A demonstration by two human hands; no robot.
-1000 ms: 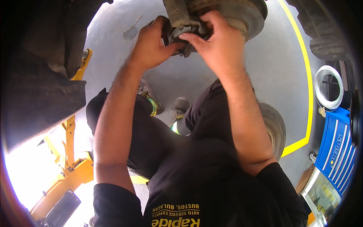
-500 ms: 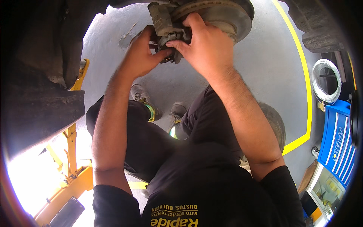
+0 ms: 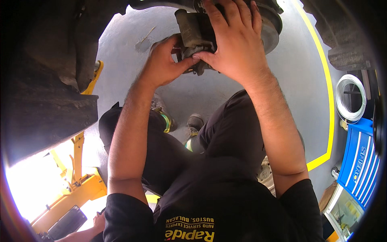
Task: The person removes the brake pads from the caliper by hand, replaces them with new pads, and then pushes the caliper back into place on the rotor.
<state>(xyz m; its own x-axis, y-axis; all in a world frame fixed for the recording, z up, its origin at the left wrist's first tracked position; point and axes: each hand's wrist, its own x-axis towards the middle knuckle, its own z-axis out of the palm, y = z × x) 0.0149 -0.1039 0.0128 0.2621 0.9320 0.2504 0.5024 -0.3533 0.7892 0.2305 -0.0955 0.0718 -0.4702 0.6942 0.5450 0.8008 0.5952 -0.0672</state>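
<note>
Stretching forward, both arms (image 3: pixel 130 133) are held at the brake caliper (image 3: pixel 189 30), left of the brake disc (image 3: pixel 273 36). The caliper is clasped low by the left hand (image 3: pixel 162 65) and clamped by the right hand (image 3: pixel 236 50), its fingers (image 3: pixel 232 15) laid toward the disc.

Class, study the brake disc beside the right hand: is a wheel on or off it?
Off: the brake disc shows its bare grey face and outer edge beside the right hand.

Grey floor (image 3: pixel 302 80), yellow line (image 3: pixel 332 109) running down the right, blue cabinet (image 3: pixel 356 161) past it with a wire coil (image 3: pixel 341 101) nearby. Lower left's totally blown out with light around some yellow metalwork (image 3: pixel 86 181).
</note>
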